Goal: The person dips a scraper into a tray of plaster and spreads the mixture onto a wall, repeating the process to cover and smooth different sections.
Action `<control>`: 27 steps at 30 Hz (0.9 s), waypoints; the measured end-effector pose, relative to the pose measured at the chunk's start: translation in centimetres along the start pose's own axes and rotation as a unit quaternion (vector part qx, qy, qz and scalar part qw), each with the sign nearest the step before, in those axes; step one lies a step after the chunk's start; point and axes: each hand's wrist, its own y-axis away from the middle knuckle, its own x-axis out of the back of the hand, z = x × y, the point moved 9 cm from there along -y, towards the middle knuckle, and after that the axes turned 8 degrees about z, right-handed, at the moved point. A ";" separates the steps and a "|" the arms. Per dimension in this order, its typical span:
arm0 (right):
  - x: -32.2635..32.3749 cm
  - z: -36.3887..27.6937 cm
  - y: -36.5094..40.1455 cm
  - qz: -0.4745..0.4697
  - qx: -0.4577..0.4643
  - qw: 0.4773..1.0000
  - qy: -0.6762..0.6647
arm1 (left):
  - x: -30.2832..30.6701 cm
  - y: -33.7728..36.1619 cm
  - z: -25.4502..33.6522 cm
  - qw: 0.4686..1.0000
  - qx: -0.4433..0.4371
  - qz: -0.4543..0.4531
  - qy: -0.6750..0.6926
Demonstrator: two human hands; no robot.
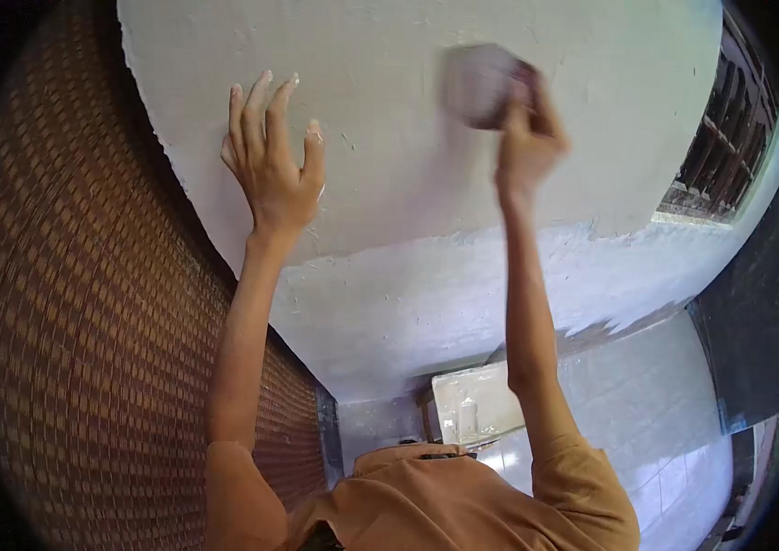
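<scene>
Spread fingers of my left hand (pixel 272 174) rest against the pale wall (pixel 380 119), with whitish residue on the fingertips. To its right, my right hand (pixel 532 151) is closed on the edge of a round grey-brown pad (pixel 477 87) with a darker rim. The pad is blurred by motion and overlaps the wall in this view; I cannot tell its exact kind. Small raised flecks and scrapes mark the wall around both hands. Lower down, a ragged edge divides the creamier upper coat from a bluish-white band.
A brown woven panel (pixel 86 266) runs along the left side. A barred window opening (pixel 725 129) is at upper right, above a dark board (pixel 762 285). Below the wall, a white-topped table (pixel 481 399) stands on the shiny tiled floor (pixel 656 395).
</scene>
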 end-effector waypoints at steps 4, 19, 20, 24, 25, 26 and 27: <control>2.2 -1.9 -0.9 0.044 0.011 0.996 -0.082 | 0.7 0.2 -0.7 1.000 0.013 0.003 -0.017; -2.1 0.1 2.5 -0.053 -0.006 0.995 -0.086 | -1.1 0.1 0.0 1.000 0.011 -0.003 -0.012; -3.4 0.1 3.4 -0.078 -0.018 0.994 -0.078 | -1.4 -0.1 0.3 1.000 0.006 0.005 -0.003; 1.4 2.8 -0.1 0.007 -0.018 1.000 -0.024 | -0.6 0.0 0.5 1.000 0.001 0.006 -0.006; 3.5 2.3 -0.9 0.048 -0.057 0.995 -0.069 | -0.2 0.0 0.2 1.000 0.003 0.012 -0.013; 5.0 2.6 -2.0 0.062 -0.031 0.994 -0.084 | 0.1 0.0 -0.2 1.000 0.006 0.014 -0.019; 5.5 1.5 -2.3 0.078 -0.033 0.991 -0.104 | 0.4 0.0 -0.4 1.000 0.010 0.012 -0.024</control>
